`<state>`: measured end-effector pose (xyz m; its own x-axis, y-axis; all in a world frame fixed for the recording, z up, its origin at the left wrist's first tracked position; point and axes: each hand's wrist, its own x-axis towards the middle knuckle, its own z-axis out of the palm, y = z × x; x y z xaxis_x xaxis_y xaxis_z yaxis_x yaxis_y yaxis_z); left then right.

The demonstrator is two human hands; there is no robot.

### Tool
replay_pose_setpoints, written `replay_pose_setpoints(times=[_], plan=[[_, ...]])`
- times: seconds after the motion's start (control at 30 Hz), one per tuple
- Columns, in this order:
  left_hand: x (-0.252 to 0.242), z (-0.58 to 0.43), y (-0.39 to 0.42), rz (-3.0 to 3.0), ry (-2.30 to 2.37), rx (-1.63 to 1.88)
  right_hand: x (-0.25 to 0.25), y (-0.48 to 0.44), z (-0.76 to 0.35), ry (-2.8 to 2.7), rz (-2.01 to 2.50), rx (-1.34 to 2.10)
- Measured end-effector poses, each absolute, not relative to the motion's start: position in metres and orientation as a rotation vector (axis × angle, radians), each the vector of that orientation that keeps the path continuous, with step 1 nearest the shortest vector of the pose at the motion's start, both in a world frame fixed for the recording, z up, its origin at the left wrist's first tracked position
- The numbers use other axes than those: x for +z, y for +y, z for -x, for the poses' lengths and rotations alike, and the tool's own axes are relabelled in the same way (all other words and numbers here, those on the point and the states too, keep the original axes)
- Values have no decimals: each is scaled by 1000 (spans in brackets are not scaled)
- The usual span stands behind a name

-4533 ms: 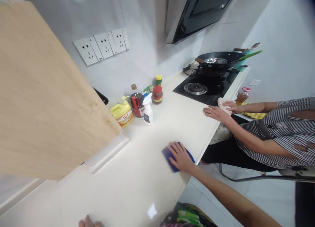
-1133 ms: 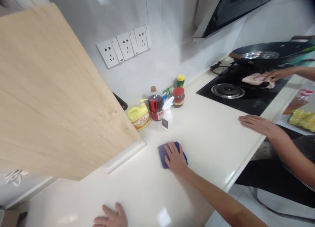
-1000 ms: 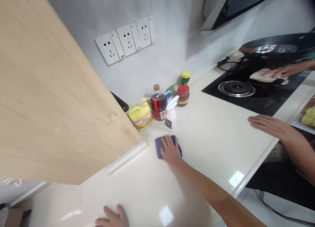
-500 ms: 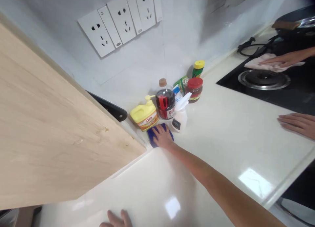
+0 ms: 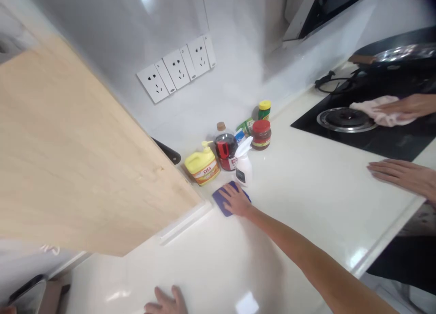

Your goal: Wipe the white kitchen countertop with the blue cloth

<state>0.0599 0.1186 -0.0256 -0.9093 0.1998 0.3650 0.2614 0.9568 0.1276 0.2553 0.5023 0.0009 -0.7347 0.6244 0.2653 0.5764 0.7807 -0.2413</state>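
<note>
My right hand (image 5: 236, 201) lies flat, fingers spread, pressing a blue cloth (image 5: 221, 198) onto the cream countertop (image 5: 299, 200), just in front of a white spray bottle (image 5: 244, 166) and a yellow detergent jug (image 5: 202, 165). My left hand (image 5: 166, 301) rests flat on the counter at the bottom edge, only its fingers showing.
Behind the cloth stand a dark sauce bottle (image 5: 225, 145), a red-lidded jar (image 5: 261, 134) and a yellow-capped bottle (image 5: 264, 110). A wooden cabinet (image 5: 75, 155) overhangs the left. Another person's hand (image 5: 400, 174) rests on the counter; their other hand presses a pink cloth (image 5: 378, 112) on the black hob (image 5: 361, 132).
My right hand slid the blue cloth away from the counter's front edge toward the bottles at the back, then slightly back. The other person's pink cloth moved onto the hob.
</note>
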Motion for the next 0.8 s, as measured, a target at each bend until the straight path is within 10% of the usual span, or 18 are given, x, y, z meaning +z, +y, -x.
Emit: replay_pose_setpoints(times=[0.8], plan=[[-1,-65,124,319,-3059,-556,1,261,-414,-2744,807,315]])
